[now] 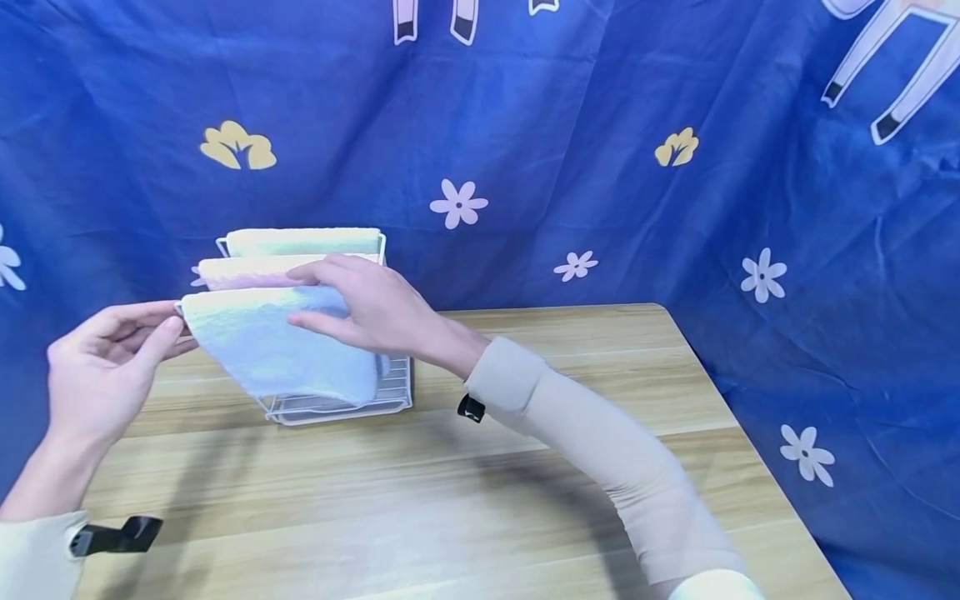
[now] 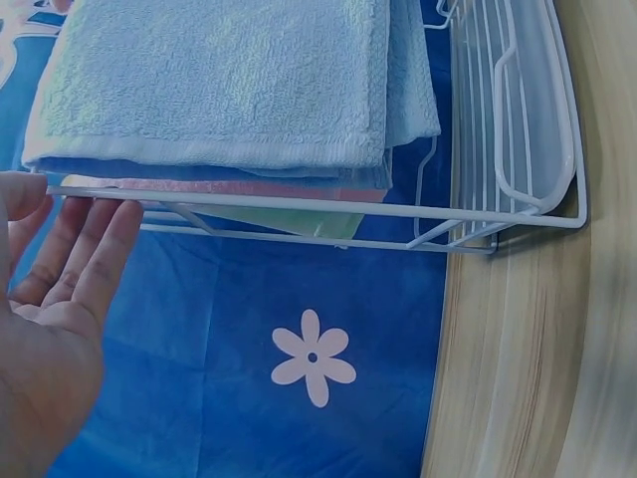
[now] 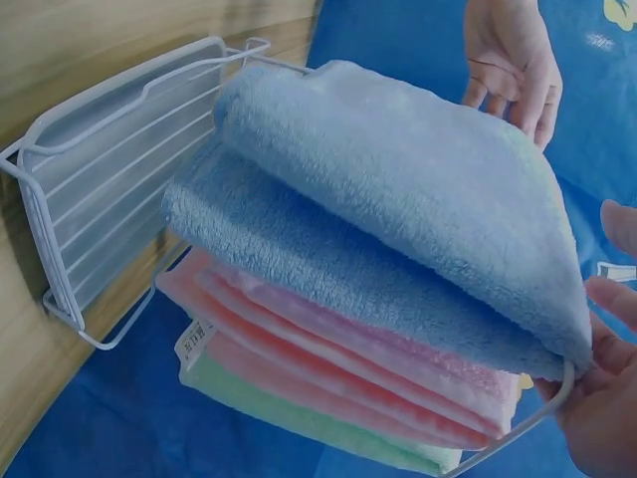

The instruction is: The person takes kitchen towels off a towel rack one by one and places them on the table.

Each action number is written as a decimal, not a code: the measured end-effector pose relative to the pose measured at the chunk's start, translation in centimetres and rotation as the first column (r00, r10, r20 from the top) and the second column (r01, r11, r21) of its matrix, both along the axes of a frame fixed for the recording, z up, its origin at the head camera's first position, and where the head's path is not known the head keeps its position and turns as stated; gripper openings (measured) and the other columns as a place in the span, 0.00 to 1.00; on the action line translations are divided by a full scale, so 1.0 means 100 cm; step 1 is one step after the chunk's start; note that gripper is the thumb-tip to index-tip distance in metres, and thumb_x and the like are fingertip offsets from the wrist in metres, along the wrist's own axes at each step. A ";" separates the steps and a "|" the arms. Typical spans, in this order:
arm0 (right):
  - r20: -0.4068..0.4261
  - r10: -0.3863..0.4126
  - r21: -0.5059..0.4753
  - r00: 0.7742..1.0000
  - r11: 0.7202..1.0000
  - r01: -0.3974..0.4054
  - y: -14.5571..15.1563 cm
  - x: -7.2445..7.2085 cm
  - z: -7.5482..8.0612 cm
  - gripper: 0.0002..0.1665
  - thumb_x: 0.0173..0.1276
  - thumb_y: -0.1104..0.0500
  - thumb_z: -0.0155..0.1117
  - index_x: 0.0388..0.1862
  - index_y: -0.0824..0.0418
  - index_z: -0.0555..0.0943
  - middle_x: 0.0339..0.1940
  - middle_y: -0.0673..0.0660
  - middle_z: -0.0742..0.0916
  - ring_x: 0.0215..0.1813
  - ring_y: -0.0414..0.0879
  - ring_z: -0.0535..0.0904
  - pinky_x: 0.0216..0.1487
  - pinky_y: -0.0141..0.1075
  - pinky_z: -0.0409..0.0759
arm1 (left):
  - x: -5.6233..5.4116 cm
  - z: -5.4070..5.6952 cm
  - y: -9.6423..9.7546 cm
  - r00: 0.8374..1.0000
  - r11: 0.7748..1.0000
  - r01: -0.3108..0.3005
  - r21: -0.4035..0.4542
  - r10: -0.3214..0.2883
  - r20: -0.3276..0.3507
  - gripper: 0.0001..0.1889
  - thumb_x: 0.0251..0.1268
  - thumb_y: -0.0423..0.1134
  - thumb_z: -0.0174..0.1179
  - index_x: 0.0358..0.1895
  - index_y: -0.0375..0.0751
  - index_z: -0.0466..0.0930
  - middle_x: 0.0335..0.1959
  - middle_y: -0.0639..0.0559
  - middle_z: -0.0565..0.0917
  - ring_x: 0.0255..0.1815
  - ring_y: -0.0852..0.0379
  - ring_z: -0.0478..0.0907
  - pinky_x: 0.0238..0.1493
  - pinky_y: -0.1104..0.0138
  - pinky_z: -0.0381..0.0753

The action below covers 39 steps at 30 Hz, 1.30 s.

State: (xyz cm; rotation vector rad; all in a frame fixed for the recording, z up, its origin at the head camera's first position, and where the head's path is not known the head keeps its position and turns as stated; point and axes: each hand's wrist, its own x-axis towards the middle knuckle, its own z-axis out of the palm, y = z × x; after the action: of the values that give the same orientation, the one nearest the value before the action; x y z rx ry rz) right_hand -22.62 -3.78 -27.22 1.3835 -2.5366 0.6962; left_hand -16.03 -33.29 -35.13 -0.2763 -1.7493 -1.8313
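A light blue towel (image 1: 285,342) hangs folded over the front bar of a white wire rack (image 1: 393,387). My left hand (image 1: 105,367) pinches the rack's left upper end, beside the towel's edge; in the left wrist view, its fingers (image 2: 90,254) lie under the white rail. My right hand (image 1: 375,304) reaches over the blue towel's top from the right, thumb and fingers spread apart, thumb in front and fingers toward the pink towel (image 1: 247,271). At the right wrist view's edge, the same right hand (image 3: 602,398) touches the blue towel's corner by the bar.
Behind the pink towel hangs a pale green towel (image 1: 300,242) on the rear bar. The rack stands on a wood-grain table (image 1: 360,500), near its back edge. A blue curtain (image 1: 525,108) with white flowers hangs behind and to the right.
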 end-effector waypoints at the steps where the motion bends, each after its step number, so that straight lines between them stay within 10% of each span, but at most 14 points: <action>1: 0.001 -0.001 0.006 1.000 1.000 0.001 -0.001 -0.001 0.000 0.30 0.78 0.42 0.66 0.72 0.52 0.79 0.67 0.47 0.86 0.69 0.37 0.81 0.71 0.20 0.78 | -0.001 0.000 0.000 1.000 1.000 0.004 0.012 -0.004 -0.001 0.12 0.67 0.15 0.60 0.52 0.14 0.81 0.39 0.49 0.94 0.35 0.62 0.93 0.37 0.73 0.95; 19: -0.097 -0.037 0.093 0.995 0.995 0.046 -0.017 -0.011 -0.002 0.21 0.81 0.43 0.62 0.65 0.49 0.85 0.48 0.44 0.87 0.38 0.34 0.74 0.34 0.22 0.75 | -0.008 -0.001 -0.003 1.000 0.999 -0.002 0.039 0.001 0.021 0.10 0.66 0.16 0.63 0.48 0.17 0.84 0.38 0.51 0.94 0.35 0.63 0.93 0.32 0.73 0.95; 39: -0.070 -0.085 0.083 0.994 0.992 0.090 -0.019 -0.013 0.002 0.18 0.82 0.43 0.61 0.62 0.47 0.86 0.51 0.42 0.88 0.40 0.33 0.78 0.37 0.20 0.77 | -0.012 0.000 -0.003 0.998 0.997 0.063 0.044 -0.063 -0.006 0.10 0.67 0.15 0.61 0.50 0.15 0.82 0.39 0.49 0.94 0.34 0.61 0.92 0.32 0.71 0.95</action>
State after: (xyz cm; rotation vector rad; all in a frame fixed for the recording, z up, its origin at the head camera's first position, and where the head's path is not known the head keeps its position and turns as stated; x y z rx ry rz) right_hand -23.90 -5.67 -27.00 1.2887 -2.5850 0.5236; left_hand -17.24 -33.63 -35.14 -0.3208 -1.7126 -1.9095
